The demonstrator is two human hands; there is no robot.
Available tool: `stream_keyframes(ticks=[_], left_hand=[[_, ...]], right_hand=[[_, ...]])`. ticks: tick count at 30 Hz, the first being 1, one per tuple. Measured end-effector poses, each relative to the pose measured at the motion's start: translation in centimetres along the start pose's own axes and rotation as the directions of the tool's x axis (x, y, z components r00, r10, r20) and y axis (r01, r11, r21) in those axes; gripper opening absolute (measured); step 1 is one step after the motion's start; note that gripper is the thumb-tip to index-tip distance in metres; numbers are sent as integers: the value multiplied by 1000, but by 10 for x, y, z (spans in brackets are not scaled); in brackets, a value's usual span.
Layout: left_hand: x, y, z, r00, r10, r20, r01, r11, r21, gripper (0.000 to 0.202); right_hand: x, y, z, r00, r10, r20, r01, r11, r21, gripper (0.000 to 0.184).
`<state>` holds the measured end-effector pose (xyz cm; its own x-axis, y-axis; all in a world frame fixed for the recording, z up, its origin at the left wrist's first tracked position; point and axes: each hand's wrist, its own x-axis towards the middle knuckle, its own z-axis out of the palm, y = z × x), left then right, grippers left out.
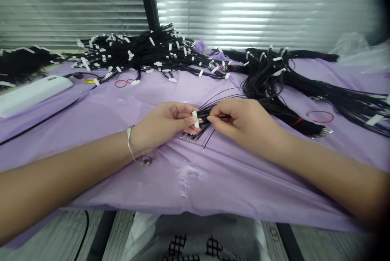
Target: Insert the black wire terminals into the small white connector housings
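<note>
My left hand (pixel 166 126) and my right hand (pixel 240 122) meet at the middle of a table covered in purple sheet (pixel 189 175). Between thumb and fingers my left hand pinches a small white connector (pixel 196 118) with thin black wires on it. My right hand pinches one thin black wire (pixel 217 118) right at that connector. More loose black wires (pixel 201 135) fan out beneath both hands, their metal tips lying on the sheet. A silver bracelet sits on my left wrist.
A heap of black wires with white connectors (pixel 137 53) lies at the back left. A thick bundle of bare black wires (pixel 304 86) lies to the right, with a red rubber band (pixel 319 116) beside it. A white device (pixel 30 92) sits far left. Window blinds are behind.
</note>
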<state>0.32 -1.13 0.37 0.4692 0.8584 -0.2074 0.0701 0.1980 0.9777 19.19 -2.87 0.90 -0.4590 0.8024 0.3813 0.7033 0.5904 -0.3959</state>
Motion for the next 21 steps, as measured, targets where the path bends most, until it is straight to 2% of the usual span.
stream_keyframes(ticks=[4,11,17,21], left_hand=[[0,0,-1,1000,-8,13,8,1000,-7,6],[1,0,-1,1000,-16,23,16,1000,24,12],[1,-2,-2,999,11,31,-12,1000,16,10],[1,-3,-1,1000,-1,20,0,999,53,9]], right_hand=[[1,1,0,1000,-21,2,21,1000,-22,10],[2,4,-1,985,-158,73,165,982,-88,12],[2,4,8,986,-157,47,162,976,-142,16],[4,9,17,980,-179,88,190,972,-140,18]])
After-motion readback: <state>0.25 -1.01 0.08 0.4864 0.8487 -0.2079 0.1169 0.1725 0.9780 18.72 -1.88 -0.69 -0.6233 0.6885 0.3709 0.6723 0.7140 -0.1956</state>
